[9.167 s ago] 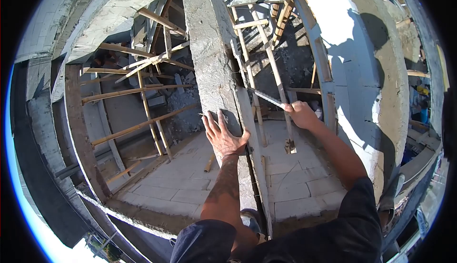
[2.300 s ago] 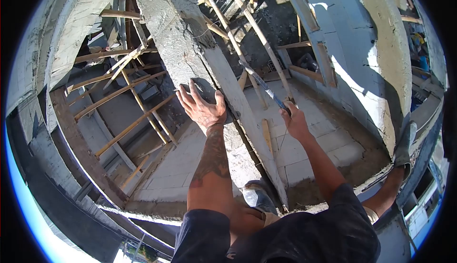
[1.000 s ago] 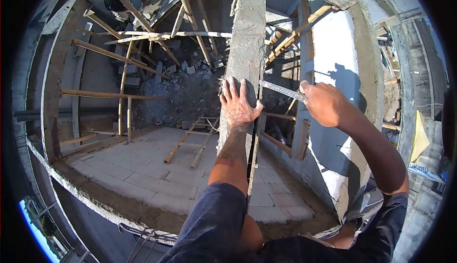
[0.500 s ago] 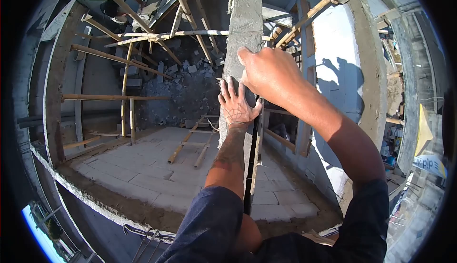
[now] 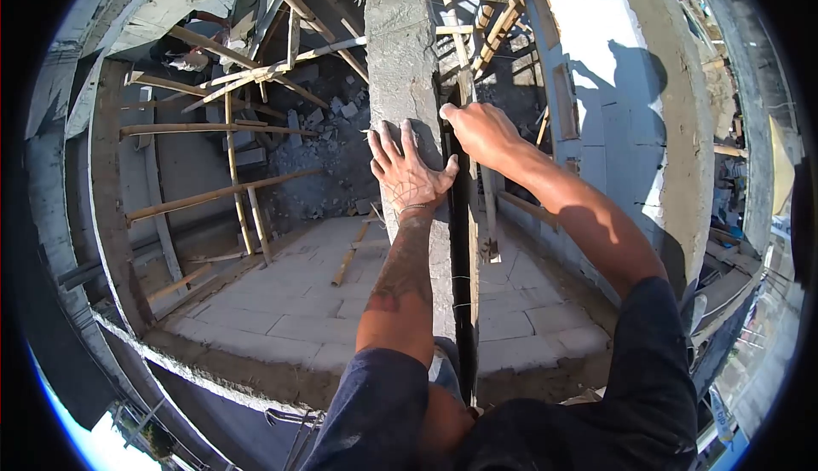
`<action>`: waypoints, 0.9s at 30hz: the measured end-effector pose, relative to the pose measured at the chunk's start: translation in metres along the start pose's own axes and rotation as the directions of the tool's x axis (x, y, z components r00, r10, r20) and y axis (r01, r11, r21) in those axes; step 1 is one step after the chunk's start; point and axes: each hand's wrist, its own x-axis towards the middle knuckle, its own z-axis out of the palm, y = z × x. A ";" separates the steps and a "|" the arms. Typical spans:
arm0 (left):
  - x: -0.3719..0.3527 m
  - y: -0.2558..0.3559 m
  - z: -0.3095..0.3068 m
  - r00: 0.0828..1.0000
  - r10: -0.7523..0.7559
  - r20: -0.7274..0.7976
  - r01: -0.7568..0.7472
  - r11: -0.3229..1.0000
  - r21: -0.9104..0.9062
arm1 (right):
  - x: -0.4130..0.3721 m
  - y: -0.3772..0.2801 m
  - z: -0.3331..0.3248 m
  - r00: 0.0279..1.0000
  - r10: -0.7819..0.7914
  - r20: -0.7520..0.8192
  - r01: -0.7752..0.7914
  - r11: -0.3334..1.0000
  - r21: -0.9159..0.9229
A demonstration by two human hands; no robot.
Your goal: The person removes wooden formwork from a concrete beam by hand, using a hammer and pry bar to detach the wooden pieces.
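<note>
A rough grey concrete beam (image 5: 396, 36) runs away from me through the middle. My left hand (image 5: 411, 174) lies flat on its top, fingers spread, dusty at the tips. Along the beam's right side stands a dark-faced formwork board (image 5: 464, 292), with a narrow dark gap between them. My right hand (image 5: 484, 136) is closed over the board's upper edge, just right of the beam. Its fingertips are hidden from view.
Bamboo poles (image 5: 230, 181) cross the space on the left, above rubble (image 5: 319, 164). Far below lies a block surface (image 5: 298, 300). A sunlit white wall (image 5: 609, 70) stands to the right. A person's arm (image 5: 204, 17) shows at upper left.
My right hand has moved from over the beam to the board at its right side. The dark gap looks wider. My left hand stays flat on the beam; the view has shifted.
</note>
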 end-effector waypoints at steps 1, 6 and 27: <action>0.000 -0.001 0.001 1.000 -0.001 0.000 0.001 1.000 -0.002 | -0.002 0.002 -0.007 0.999 0.015 -0.028 -0.015 1.000 0.006; 0.002 -0.002 -0.003 1.000 0.013 0.010 -0.013 0.999 0.050 | -0.055 -0.025 -0.084 0.976 -0.002 -0.219 0.020 0.997 0.079; -0.094 0.026 0.009 0.732 0.027 0.681 -0.072 0.997 0.038 | -0.418 -0.102 0.079 0.457 0.682 0.570 -0.406 -0.410 0.817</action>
